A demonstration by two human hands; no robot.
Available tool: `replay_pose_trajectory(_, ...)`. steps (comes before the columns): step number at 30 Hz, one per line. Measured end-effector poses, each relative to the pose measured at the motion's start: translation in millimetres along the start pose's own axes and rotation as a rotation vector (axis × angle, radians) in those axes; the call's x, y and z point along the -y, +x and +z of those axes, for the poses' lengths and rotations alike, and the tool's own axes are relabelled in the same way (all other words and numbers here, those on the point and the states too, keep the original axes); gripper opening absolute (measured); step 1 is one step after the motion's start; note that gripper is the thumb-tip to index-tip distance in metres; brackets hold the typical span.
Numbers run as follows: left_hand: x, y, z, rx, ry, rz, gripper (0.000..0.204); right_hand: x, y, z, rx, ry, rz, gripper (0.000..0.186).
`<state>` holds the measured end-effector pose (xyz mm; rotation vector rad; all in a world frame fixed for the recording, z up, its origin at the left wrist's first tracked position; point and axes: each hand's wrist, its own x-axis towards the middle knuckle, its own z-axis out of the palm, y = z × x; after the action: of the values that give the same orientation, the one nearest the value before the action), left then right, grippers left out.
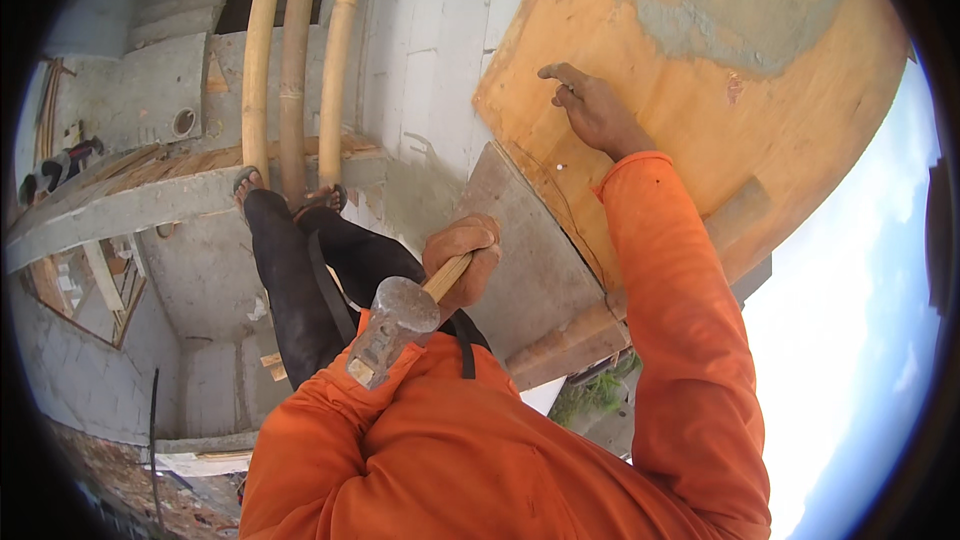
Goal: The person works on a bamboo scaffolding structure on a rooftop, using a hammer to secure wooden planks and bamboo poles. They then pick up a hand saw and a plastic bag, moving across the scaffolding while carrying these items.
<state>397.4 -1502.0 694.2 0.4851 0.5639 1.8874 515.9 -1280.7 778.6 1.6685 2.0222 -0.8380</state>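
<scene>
Left hand [462, 258] closed tight around hammer [398, 325] handle, head hanging at 7 o'clock. Right hand [590, 105] pinches at plywood board [690, 130], nail there too small to tell. Nailing step; next probably calls for steady, aimed swing.

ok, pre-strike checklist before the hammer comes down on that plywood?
1. Grip on hammer: left hand is closed round the wooden handle, ok.
2. Right hand on plywood panel: fingertips touch the board, ok.
3. Nail: a small pale dot shows below the right hand; whether it is a nail, cannot tell.
4. Fingers out of the strike path: cannot tell.
5. Footing: sandalled feet rest at the bamboo poles over an open drop, not ok.
</scene>
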Motion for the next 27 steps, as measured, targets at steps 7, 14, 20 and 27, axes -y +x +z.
replay_pose_trajectory(7, 18, -20, -19, 0.085, 0.672, -0.918, 0.006, -15, -1, 10, -0.104, -0.029, -0.135, 0.03)
replay_pose_trajectory(14, 8, -14, -2, 0.001, 0.208, -0.31, 0.003, -7, 0, 5, -0.045, -0.007, -0.07, 0.031)
replay_pose_trajectory(20, 32, -41, -6, 0.085, 0.701, -0.905, 0.008, -8, 0, 6, -0.07, -0.003, -0.099, 0.031)
replay_pose_trajectory(27, 25, -30, -5, -0.047, 0.306, -0.404, 0.003, -2, 0, 1, -0.009, -0.038, -0.054, 0.032)
